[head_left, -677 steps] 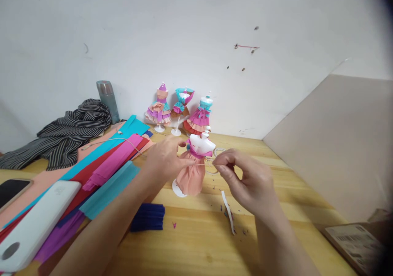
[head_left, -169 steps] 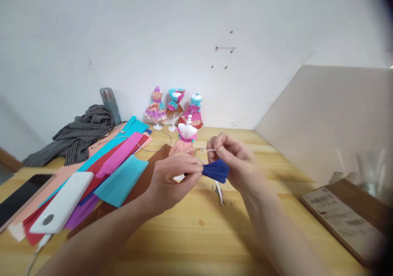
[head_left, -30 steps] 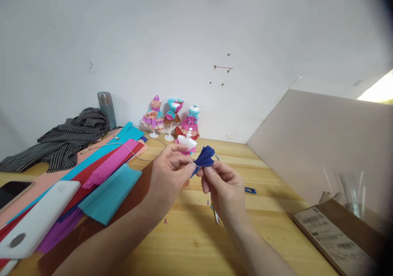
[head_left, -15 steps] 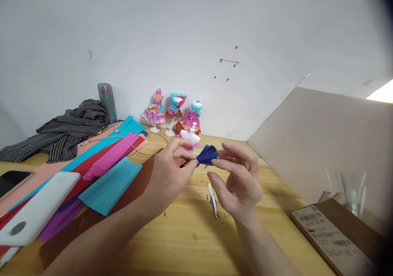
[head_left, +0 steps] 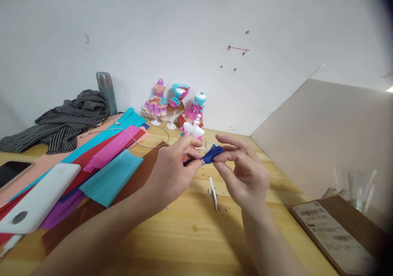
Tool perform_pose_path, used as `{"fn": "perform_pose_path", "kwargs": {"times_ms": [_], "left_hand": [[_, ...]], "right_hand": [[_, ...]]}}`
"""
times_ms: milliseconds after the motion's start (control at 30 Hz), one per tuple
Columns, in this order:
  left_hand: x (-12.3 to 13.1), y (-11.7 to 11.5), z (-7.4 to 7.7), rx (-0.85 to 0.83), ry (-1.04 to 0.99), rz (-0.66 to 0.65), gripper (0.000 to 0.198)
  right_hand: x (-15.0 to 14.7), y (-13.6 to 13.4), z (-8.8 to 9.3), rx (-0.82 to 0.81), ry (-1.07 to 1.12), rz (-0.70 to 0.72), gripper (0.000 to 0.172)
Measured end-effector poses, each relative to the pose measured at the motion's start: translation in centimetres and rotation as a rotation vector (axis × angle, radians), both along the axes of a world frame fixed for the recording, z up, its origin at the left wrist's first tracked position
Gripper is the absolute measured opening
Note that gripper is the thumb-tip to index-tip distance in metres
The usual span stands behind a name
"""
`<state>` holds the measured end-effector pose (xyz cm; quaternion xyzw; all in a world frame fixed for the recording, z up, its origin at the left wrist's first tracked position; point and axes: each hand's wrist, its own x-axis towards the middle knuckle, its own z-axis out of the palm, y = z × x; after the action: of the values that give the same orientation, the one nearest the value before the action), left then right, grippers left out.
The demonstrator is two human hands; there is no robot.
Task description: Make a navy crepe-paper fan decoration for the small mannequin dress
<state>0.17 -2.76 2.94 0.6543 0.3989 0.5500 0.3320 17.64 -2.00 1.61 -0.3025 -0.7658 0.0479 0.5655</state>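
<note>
My left hand [head_left: 173, 169] pinches the narrow end of a gathered piece of dark blue crepe paper [head_left: 211, 154] above the wooden table [head_left: 190, 235]. My right hand [head_left: 244, 173] holds the fanned end of the same piece between thumb and fingers. Just behind my hands stands a small white mannequin [head_left: 194, 131] with a pink band; its lower part is hidden by my fingers. A white paper strip [head_left: 214, 193] lies on the table below my hands.
Three dressed mini mannequins [head_left: 176, 104] stand by the wall. Coloured crepe sheets [head_left: 110, 161], a white power bank [head_left: 37, 202], a phone [head_left: 10, 173], a striped cloth [head_left: 66, 120] and a flask [head_left: 106, 91] are at left. A cardboard box [head_left: 334, 231] and a grey panel [head_left: 325, 136] are at right.
My right hand, open half a second ago, has closed on the blue paper's fanned end. The view has shifted slightly upward.
</note>
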Motion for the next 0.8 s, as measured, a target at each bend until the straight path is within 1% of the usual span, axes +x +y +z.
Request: {"fn": "perform_pose_path", "kwargs": {"times_ms": [67,133,300,400,533,667,767,800], "left_hand": [[-0.03,-0.05,-0.02,-0.013,-0.024,-0.032,0.025],[-0.04,-0.05,-0.08,-0.030,-0.043,-0.064,0.025],[-0.06,0.04,-0.44,-0.061,-0.040,-0.113,0.022],[-0.11,0.10,-0.60,-0.041,0.010,-0.098,0.019],[-0.23,0.17,-0.43,-0.046,0.016,-0.120,0.019],[-0.44,0.24,-0.05,-0.059,0.009,-0.138,0.024],[-0.57,0.26,0.13,-0.055,0.042,-0.148,0.028],[-0.59,0.27,0.17,-0.060,0.051,-0.150,0.029]], "right_hand": [[0.07,-0.03,0.03,-0.107,0.023,0.018,0.006],[0.12,-0.07,0.11,-0.188,0.052,0.034,0.008],[-0.16,-0.24,0.32,-0.318,0.126,0.056,0.017],[-0.37,-0.27,0.32,-0.358,0.145,0.080,0.018],[-0.45,-0.15,0.21,-0.369,0.149,0.126,0.020],[-0.47,0.08,0.04,-0.423,0.222,0.240,0.014],[-0.46,0.24,-0.09,-0.473,0.275,0.319,0.027],[-0.46,0.29,-0.12,-0.487,0.289,0.343,0.028]]}}
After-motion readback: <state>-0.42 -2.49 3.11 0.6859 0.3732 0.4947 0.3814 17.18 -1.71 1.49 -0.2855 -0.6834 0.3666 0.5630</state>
